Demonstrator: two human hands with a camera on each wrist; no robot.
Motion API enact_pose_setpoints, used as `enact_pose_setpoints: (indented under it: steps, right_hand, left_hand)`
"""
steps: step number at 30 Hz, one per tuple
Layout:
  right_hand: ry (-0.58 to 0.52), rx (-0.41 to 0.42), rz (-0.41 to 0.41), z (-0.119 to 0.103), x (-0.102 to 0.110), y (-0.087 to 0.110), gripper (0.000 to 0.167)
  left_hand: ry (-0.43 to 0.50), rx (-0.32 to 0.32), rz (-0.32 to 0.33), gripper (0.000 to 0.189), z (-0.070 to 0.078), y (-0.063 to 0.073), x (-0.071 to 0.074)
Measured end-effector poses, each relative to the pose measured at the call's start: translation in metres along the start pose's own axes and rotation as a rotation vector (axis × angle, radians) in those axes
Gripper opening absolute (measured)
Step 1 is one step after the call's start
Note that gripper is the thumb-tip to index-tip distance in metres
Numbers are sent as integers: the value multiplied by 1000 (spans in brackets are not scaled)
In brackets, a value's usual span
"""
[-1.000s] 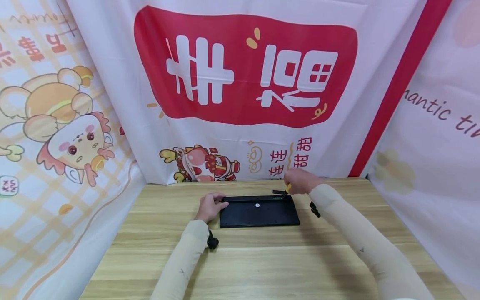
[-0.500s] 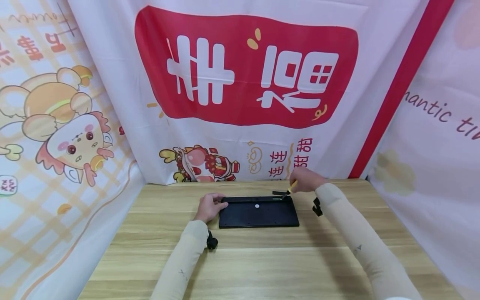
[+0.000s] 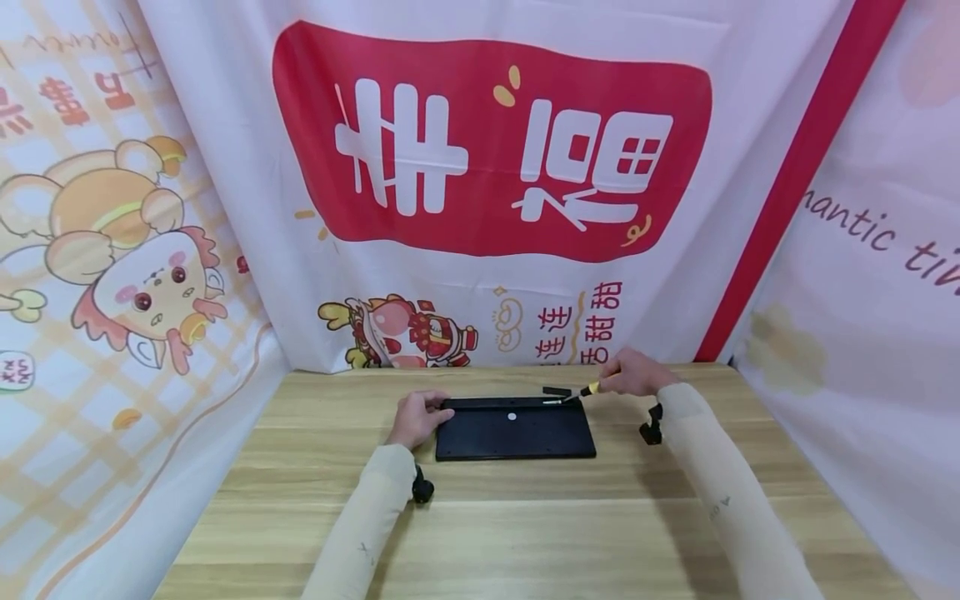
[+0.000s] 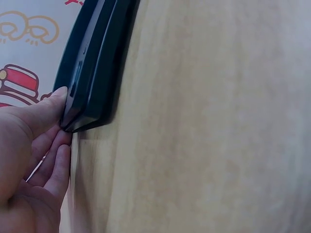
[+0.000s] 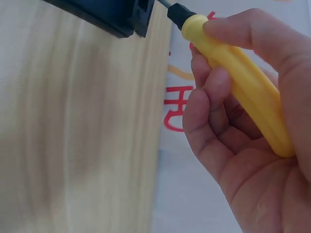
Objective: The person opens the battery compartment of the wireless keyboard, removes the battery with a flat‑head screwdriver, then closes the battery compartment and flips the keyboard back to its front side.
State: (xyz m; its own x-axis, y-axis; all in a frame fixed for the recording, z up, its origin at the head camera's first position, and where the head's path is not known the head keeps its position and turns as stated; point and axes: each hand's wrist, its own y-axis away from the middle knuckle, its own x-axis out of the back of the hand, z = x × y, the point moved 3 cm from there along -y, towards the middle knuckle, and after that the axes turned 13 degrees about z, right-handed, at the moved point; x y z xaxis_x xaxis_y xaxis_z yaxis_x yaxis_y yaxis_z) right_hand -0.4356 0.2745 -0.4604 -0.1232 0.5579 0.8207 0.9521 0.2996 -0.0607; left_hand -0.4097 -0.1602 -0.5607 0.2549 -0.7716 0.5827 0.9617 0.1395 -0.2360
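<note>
A black keyboard point(image 3: 517, 435) lies underside up on the wooden table, with a round white sticker near its raised back edge. My left hand point(image 3: 415, 417) pinches its left back corner, thumb on top and fingers at the end, as the left wrist view shows. In my right hand point(image 3: 632, 372) is a screwdriver with a yellow handle point(image 5: 243, 82) and black collar point(image 5: 180, 14). Its shaft slants down left into an opened slot at the keyboard's right back, where a small silvery strip point(image 3: 552, 402) shows. Just behind lies a small black cover point(image 3: 557, 391).
The wooden table point(image 3: 480, 542) ends at a white printed cloth point(image 3: 480, 325) hanging close behind the keyboard. More printed cloth hangs at the left point(image 3: 135, 417) and right point(image 3: 862, 333). Both wrists carry small black cameras.
My right hand has moved right and lower, laying the screwdriver at a flatter slant. The slot now shows a silvery strip where green showed before. My left hand stays on the corner.
</note>
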Motion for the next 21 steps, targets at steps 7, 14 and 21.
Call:
enact_pose_setpoints:
  steps: [7,14,21]
  right_hand:
    - [-111,-26,3,15,-8,6,31]
    - [-164,-176,10,25,-13,14,31]
    - [-209,-227,-9,29,-16,24,35]
  left_hand:
    - [-13,3,-3,29,0,0,-1]
    - [9,0,1,28,-2,0,-1]
    - [-4,23,3,29,0,2,0]
